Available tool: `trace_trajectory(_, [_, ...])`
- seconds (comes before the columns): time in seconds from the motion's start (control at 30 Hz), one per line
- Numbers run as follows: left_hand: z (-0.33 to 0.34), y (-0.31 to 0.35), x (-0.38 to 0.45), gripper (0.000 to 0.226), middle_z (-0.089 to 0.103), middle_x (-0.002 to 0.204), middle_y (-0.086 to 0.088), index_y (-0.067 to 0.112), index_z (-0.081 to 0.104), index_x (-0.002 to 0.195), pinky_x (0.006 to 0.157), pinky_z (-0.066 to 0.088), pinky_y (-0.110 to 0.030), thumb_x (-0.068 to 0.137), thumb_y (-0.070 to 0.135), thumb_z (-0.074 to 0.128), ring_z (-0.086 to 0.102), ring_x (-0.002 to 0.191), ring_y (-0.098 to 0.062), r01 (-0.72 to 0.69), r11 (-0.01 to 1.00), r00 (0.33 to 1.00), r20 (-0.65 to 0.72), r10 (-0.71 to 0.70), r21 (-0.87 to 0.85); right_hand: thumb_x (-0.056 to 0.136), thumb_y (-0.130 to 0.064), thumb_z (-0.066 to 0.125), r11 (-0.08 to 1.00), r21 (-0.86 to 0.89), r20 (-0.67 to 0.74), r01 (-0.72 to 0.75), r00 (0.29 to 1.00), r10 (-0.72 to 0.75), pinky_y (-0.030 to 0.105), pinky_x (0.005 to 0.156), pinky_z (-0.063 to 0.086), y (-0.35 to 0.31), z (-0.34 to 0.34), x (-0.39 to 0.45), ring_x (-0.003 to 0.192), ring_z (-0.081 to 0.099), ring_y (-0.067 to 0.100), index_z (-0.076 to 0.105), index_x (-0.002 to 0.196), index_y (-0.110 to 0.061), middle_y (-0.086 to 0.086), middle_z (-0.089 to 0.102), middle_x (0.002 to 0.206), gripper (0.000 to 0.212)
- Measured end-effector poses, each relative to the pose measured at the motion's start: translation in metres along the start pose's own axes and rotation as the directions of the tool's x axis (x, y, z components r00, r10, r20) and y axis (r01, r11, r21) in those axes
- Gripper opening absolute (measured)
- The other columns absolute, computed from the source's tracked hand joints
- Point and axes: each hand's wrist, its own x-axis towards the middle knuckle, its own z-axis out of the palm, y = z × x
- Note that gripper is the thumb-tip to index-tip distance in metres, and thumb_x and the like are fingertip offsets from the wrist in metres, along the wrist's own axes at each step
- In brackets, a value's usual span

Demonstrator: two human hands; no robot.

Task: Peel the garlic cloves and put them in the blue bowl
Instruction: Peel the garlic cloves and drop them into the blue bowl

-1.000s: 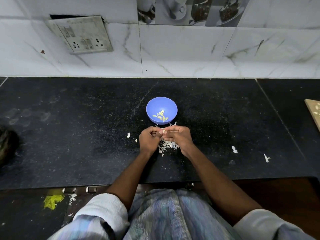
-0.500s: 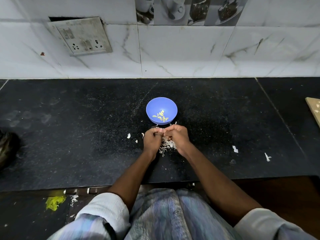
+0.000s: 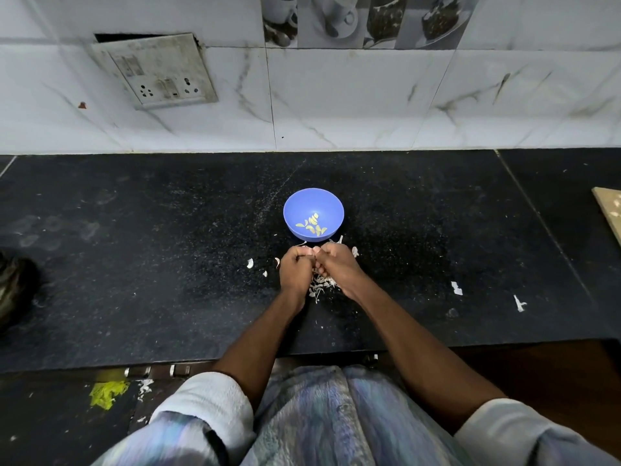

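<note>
A blue bowl [image 3: 313, 200] stands mid-counter with several peeled yellowish cloves [image 3: 312, 225] inside. Just in front of it my left hand [image 3: 295, 269] and my right hand [image 3: 337, 265] are pressed together, fingers curled, pinching a small garlic clove between the fingertips; the clove is almost wholly hidden. A heap of white garlic skins [image 3: 321, 285] lies under and between the hands. Loose unpeeled cloves or skin pieces [image 3: 249, 263] lie just left of the left hand.
The black stone counter [image 3: 134, 264] runs to a tiled wall with a switch plate [image 3: 158, 72]. White scraps [image 3: 456, 288] lie to the right. A wooden board [image 3: 610, 210] pokes in at the right edge, a dark object [image 3: 13, 284] at the left edge.
Both hands have stayed together over the skins, shifting slightly toward the bowl while working the clove. The bowl has not moved.
</note>
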Motion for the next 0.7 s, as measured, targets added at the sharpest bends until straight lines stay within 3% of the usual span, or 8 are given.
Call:
trace_trajectory(0.1, [0.004,0.006,0.001,0.020,0.065,0.071,-0.007,0.007,0.065,0.090,0.060,0.050,-0.028,0.093,-0.005,0.050,0.058,0.065,-0.017,0.147,0.987,0.989,0.013,-0.146,-0.064,0.104,-0.021,0.046,0.969,-0.232,-0.071,0.082,0.992,-0.101,0.037,0.066,0.044,0.003,0.004,-0.001,0.071,0.052,0.015,0.055,0.081,-0.008,0.003,0.058,0.077,0.028])
trace_trajectory(0.27, [-0.002,-0.005,0.009,0.018,0.075,0.087,-0.004,0.019,0.070,0.085,0.078,0.061,-0.044,0.084,0.011,0.054,0.070,0.081,-0.021,-0.076,0.979,0.996,-0.038,0.085,0.190,0.097,-0.019,0.046,0.963,-0.263,-0.179,0.055,0.978,-0.104,0.033,0.059,0.039,-0.007,0.005,-0.003,0.065,0.048,0.014,0.052,0.066,-0.017,0.001,0.055,0.069,0.032])
trace_trajectory(0.43, [-0.004,-0.006,0.006,0.019,0.072,0.075,0.006,0.019,0.069,0.088,0.073,0.057,-0.031,0.092,0.003,0.059,0.069,0.074,-0.014,-0.191,0.924,0.981,0.022,0.195,0.332,0.100,-0.009,0.055,0.994,0.108,-0.177,-0.027,0.983,0.046,0.023,0.045,0.038,-0.006,0.001,-0.003,0.052,0.048,0.014,0.061,0.069,-0.007,0.004,0.056,0.056,0.032])
trace_trajectory(0.5, [-0.007,-0.006,0.009,0.012,0.069,0.076,0.009,0.016,0.071,0.093,0.070,0.050,-0.021,0.097,0.007,0.064,0.063,0.071,-0.005,-0.204,0.913,0.974,-0.021,0.226,0.354,0.101,-0.009,0.061,0.978,0.202,-0.167,-0.057,0.982,0.091,0.023,0.050,0.051,-0.005,-0.001,-0.004,0.054,0.059,0.016,0.068,0.080,0.002,0.009,0.067,0.062,0.024])
trace_trajectory(0.57, [-0.011,-0.007,0.012,0.008,0.069,0.078,0.010,0.016,0.073,0.095,0.069,0.048,-0.021,0.098,0.011,0.067,0.061,0.070,-0.003,-0.210,0.905,0.968,-0.055,0.246,0.369,0.099,-0.006,0.065,0.944,0.320,-0.155,-0.085,0.978,0.141,0.024,0.060,0.060,-0.003,-0.004,-0.004,0.063,0.071,0.019,0.070,0.094,0.009,0.017,0.074,0.077,0.017])
trace_trajectory(0.7, [-0.016,-0.008,0.013,0.009,0.074,0.083,0.008,0.014,0.077,0.097,0.070,0.053,-0.019,0.097,0.010,0.070,0.065,0.072,-0.004,-0.246,0.885,0.956,-0.050,0.288,0.394,0.094,0.007,0.066,0.852,0.516,-0.141,-0.091,0.972,0.190,0.028,0.072,0.063,-0.002,-0.008,-0.005,0.080,0.078,0.029,0.071,0.104,0.009,0.025,0.076,0.091,0.011])
